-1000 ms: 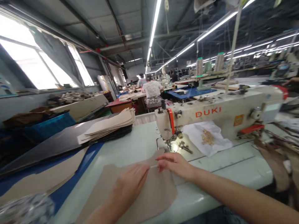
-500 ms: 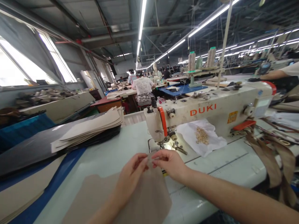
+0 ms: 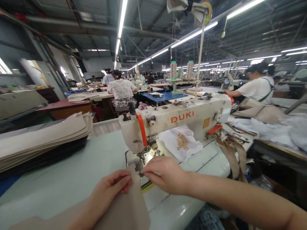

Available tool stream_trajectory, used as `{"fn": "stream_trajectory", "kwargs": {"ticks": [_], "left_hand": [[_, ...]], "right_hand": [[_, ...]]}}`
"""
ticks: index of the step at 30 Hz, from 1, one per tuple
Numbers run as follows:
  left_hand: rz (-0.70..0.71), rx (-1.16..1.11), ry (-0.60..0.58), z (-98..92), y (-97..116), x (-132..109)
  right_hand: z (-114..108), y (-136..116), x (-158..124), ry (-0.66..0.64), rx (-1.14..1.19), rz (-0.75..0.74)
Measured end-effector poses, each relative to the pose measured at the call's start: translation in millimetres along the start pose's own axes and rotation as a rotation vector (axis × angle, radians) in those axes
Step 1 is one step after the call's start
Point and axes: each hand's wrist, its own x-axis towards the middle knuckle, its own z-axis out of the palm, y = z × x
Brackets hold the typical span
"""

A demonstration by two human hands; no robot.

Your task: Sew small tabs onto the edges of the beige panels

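A beige panel (image 3: 131, 204) of fabric or leather-like sheet lies over the table's front, its upper end close to the needle area (image 3: 143, 158) of a white sewing machine (image 3: 165, 123). My left hand (image 3: 109, 190) grips this panel near its upper edge, thumb on top. Just right of that edge, my right hand (image 3: 165, 175) is closed in a pinch in front of the presser foot; whatever sits between its fingertips is too small to make out. Small gold-coloured metal pieces (image 3: 182, 141) rest in a heap on a white sheet (image 3: 168, 139) under the machine's arm.
At left is a stack of beige panels (image 3: 48, 137) above black ones. Brown straps (image 3: 231, 156) hang over the table's right end. Thread cones (image 3: 173, 71) stand behind the machine. One co-worker (image 3: 122, 89) sits ahead, another (image 3: 257, 88) at right.
My view has swung to the right. My hands, close together before at the panel's upper end, are now farther apart, with the left lower on the panel and the right beside its edge.
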Motion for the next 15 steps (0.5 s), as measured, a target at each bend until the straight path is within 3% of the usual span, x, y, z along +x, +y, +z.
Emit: {"fn": "stream_trajectory", "kwargs": {"ticks": [3, 7, 11, 15], "left_hand": [[-0.006, -0.017, 0.017, 1.5, -4.0, 2.8], [-0.027, -0.06, 0.018, 6.0, 0.7, 3.1], [-0.045, -0.089, 0.027, 8.3, 8.8, -0.2], [-0.059, -0.099, 0.019, 6.9, 6.3, 0.6]], "right_hand": [[-36.9, 24.9, -6.9, -0.014, -0.17, 0.149], [-73.7, 69.3, -1.5, -0.223, -0.586, 0.471], [-79.1, 98.5, 14.2, -0.322, -0.702, 0.573], [-70.6, 106.2, 24.7, -0.466, -0.774, 0.611]]}}
